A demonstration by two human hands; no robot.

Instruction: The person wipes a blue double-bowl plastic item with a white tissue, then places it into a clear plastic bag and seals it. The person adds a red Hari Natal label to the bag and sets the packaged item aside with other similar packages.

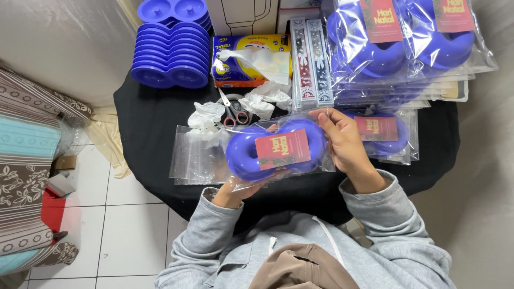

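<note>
Both my hands hold one blue double-ring plastic container [251, 155] wrapped in a clear bag, with a red card [282, 150] on its front. My left hand [238, 190] supports it from below, mostly hidden under the bag. My right hand [342, 142] grips the bag's right end, fingers curled over the top edge. Just beyond my right hand lies another bagged blue container [393, 140] with a red card.
A black round table [150, 112] carries a stack of bare blue containers [171, 53], a tissue pack [246, 59], crumpled tissues [206, 115], scissors [234, 113], empty clear bags [195, 158], ribbon strips [312, 59] and a pile of bagged containers [401, 43]. White tiled floor [123, 230] lies left.
</note>
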